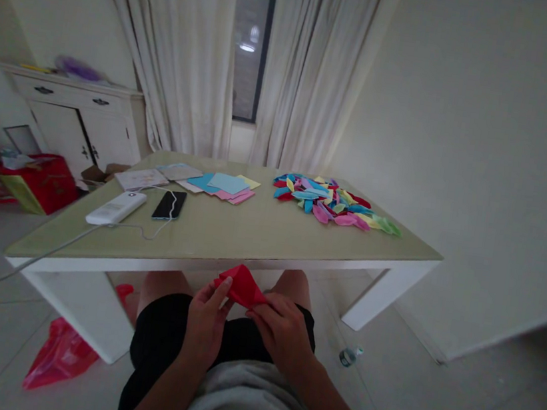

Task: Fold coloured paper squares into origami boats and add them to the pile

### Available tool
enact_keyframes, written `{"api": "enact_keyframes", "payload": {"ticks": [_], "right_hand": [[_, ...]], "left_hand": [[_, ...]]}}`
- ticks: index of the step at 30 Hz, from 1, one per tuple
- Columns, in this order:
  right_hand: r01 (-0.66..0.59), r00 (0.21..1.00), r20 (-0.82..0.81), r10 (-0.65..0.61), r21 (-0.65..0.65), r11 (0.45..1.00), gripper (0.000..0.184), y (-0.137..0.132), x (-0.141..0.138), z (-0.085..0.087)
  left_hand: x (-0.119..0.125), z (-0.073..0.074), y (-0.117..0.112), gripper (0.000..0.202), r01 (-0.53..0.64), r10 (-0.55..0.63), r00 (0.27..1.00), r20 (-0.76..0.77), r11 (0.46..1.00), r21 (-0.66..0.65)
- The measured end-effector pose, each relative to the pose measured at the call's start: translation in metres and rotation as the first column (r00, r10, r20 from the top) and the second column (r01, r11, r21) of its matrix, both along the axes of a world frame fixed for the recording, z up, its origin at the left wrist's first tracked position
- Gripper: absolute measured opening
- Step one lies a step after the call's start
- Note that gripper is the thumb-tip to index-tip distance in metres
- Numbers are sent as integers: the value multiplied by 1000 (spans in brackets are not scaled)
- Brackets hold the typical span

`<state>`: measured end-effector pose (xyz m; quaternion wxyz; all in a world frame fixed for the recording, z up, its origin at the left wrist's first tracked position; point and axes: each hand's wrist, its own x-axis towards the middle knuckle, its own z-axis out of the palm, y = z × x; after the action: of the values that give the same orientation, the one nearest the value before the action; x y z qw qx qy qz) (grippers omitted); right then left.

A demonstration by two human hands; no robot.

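Above my lap, just short of the table's front edge, I hold a piece of folded red paper (241, 284) between both hands. My left hand (210, 311) pinches its left end, thumb on top. Fingers of my right hand (279, 327) close on the pointed right end. On the table, a heap of folded paper pieces (322, 200) in many colours lies to the right. Loose square paper sheets (228, 183) in blue, pink and yellow overlap at the back, left of the heap.
A white power bank (116, 208) with a cable and a dark phone (169, 206) lie on the table's (230, 229) left side. Below are a red plastic bag (59, 355) and a small clear object (349, 356) on the floor. A cabinet (78, 119) stands back left.
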<state>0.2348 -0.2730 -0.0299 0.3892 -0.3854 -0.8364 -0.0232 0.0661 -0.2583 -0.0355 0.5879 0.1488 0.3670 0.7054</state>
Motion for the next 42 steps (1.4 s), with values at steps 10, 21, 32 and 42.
{"api": "enact_keyframes", "payload": {"ticks": [10, 21, 32, 42], "right_hand": [[-44, 992, -118, 35, -75, 996, 22, -1, 6, 4], [-215, 954, -272, 125, -329, 920, 16, -17, 23, 59], [-237, 923, -372, 100, -345, 908, 11, -18, 27, 66], [-182, 954, -289, 83, -336, 924, 7, -25, 29, 71]], "left_hand": [[-2, -3, -3, 43, 4, -5, 1000, 26, 1000, 23], [-37, 25, -26, 50, 147, 21, 891, -454, 932, 332], [-58, 44, -30, 12, 398, -13, 585, -811, 876, 273], [-67, 45, -30, 17, 389, -107, 476, -873, 916, 101]]}}
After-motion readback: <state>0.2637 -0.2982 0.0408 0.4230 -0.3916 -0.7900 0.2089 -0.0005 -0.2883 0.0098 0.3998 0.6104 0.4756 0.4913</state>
